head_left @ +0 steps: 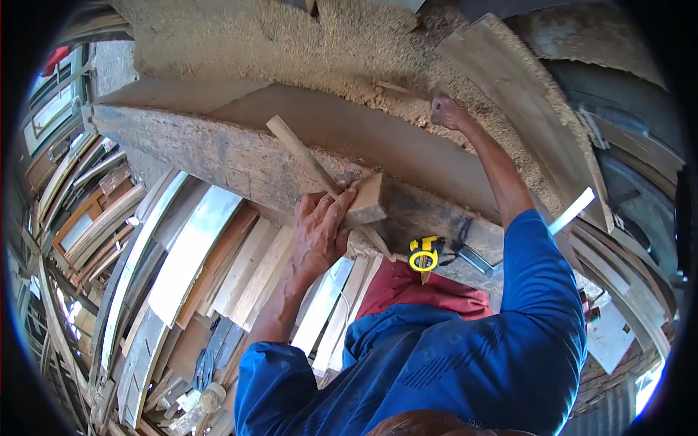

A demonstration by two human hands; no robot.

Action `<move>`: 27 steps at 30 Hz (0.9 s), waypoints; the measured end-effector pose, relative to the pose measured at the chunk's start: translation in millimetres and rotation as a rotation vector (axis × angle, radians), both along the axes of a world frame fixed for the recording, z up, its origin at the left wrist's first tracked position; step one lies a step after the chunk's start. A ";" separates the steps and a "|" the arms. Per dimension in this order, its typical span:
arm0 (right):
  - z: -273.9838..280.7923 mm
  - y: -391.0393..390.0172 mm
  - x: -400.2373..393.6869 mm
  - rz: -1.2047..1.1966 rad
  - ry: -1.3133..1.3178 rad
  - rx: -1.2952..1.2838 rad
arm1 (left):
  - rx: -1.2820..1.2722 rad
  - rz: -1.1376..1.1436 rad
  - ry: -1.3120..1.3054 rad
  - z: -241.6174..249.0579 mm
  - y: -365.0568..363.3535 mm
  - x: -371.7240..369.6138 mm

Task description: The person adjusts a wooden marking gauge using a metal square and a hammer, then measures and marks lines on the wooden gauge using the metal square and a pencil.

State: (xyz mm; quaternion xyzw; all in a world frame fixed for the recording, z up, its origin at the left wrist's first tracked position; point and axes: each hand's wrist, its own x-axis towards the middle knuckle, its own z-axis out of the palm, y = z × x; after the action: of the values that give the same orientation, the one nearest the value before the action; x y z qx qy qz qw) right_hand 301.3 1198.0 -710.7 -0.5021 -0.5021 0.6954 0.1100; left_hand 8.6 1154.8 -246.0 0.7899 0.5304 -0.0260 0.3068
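My left hand (320,225) is closed around a wooden strip (302,152) and a short wooden block (367,200), both against the long worn beam (218,149). The strip lies slantwise across the beam, its lower end passing by the block. Farther off to the right, my right hand (449,114) is closed above the sawdust. A thin stick-like piece (400,90) shows just left of that hand; whether the fingers grip it is unclear. A yellow and black tape measure (424,256) is near the beam's front edge, with a metal-edged tool (476,260) to its right.
Sawdust (218,40) covers the floor beyond the beam. A wide curved-looking board (523,109) lies at the upper right. Many planks (196,247) are stacked at the left. Red cloth (429,294) shows between the beam and the blue shirt.
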 end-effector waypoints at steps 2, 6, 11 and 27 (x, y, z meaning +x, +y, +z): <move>85.1 25.4 16.4 -0.014 -0.026 0.214 | 0.013 0.001 -0.007 -1.0 -2.3 -1.0; 253.3 58.3 55.0 -0.180 -0.073 0.207 | 0.034 -0.058 0.031 2.6 -3.9 -1.7; 391.9 25.0 100.5 -0.733 0.678 -0.065 | 0.131 -0.087 -0.001 -3.2 -10.0 -4.1; 571.2 -345.7 48.6 -1.760 0.197 0.249 | 0.150 -0.249 0.056 -12.4 -5.3 -23.4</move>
State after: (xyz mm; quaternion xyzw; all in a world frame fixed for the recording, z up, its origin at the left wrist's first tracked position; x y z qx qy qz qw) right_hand 349.9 852.4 -139.6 -0.6281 0.0049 0.3395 0.7001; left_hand -14.7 1149.5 -258.3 0.8693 0.4370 -0.0461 0.2264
